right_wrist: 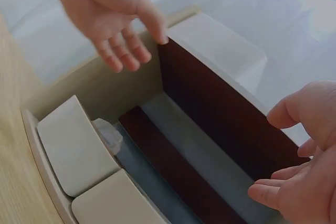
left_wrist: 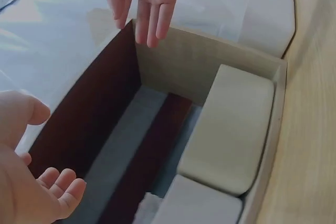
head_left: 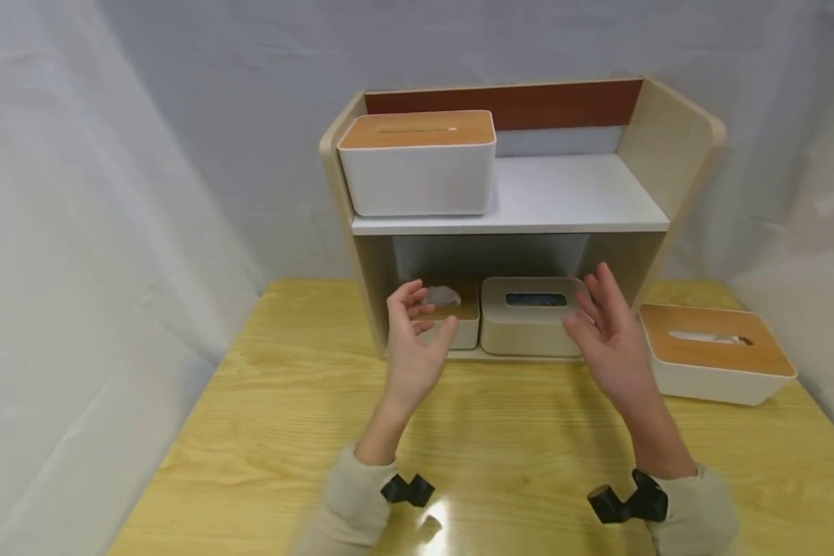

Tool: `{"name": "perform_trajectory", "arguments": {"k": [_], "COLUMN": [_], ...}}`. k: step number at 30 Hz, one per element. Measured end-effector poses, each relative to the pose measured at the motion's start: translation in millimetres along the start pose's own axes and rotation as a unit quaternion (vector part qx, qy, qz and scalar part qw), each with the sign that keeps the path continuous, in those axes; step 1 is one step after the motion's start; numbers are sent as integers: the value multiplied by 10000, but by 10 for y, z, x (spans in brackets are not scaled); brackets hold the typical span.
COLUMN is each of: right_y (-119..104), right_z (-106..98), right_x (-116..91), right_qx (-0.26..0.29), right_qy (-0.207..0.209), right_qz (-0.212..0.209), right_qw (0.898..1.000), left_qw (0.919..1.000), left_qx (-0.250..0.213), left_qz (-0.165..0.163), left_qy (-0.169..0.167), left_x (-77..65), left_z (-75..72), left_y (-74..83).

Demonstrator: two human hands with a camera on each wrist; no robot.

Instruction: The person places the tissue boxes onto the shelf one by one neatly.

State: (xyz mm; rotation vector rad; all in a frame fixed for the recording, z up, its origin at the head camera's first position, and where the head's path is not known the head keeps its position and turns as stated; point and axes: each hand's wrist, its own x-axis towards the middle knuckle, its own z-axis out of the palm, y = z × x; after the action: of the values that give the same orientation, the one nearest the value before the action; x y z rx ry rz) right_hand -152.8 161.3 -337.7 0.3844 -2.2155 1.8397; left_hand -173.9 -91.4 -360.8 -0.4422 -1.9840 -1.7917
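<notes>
My left hand (head_left: 415,355) is in front of the lower left part of a wooden two-tier shelf (head_left: 577,185), fingers loosely bent, holding nothing. Opposite it, my right hand (head_left: 616,351) stands in front of the lower right part, fingers extended and also holding nothing. Between and behind the hands, the lower tier bears a white tissue box (head_left: 465,333) with a wood-look lid and a tissue poking out, partly hidden by the left hand. Beside it sits a beige tissue box (head_left: 528,338) with an oval slot. Both wrist views show the two palms apart, facing inward.
A larger white tissue box (head_left: 417,181) with a wood-look lid stands at the left of the upper tier. Another wood-lidded tissue box (head_left: 709,378) lies on the wooden table (head_left: 250,432), right of the shelf. Pale sheeting (head_left: 181,116) hangs behind and at the sides.
</notes>
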Motion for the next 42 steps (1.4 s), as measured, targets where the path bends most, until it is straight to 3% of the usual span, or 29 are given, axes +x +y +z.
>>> {"name": "perform_trajectory", "arguments": {"k": [4,9,12,17,23,27,30,42], "right_y": [106,186,187,134,121,169,194,223], "right_z": [5,10,-14,-123,-467,-713,-774,-774], "right_x": [-49,-112,-163,-242,-301,-332,-352,-313], "right_qx": [283,409,163,-399,-916,-298,90,-127], "right_qy": [193,325,312,283,612,1051,1249,1315], "right_qz": [194,379,482,415,484,627,686,838], "right_qw": [9992,9979,9982,9979,9927,9920,9898,9877], "left_qw": [9997,9995,9989,9979,9970,9976,9975,9971], "left_qx": [-15,244,447,609,692,627,630,646], "left_qz": [-238,-149,-68,-179,-232,-214,-261,-405], "left_qy": [-56,-144,-157,112,240,197,174,69], "left_x": [-102,-199,-241,-321,-357,-310,-299,-307], "left_z": [30,6,-48,-153,-177,-138,-134,-132], "left_y": [-100,-146,-132,-43,45,62,45,-4]}}
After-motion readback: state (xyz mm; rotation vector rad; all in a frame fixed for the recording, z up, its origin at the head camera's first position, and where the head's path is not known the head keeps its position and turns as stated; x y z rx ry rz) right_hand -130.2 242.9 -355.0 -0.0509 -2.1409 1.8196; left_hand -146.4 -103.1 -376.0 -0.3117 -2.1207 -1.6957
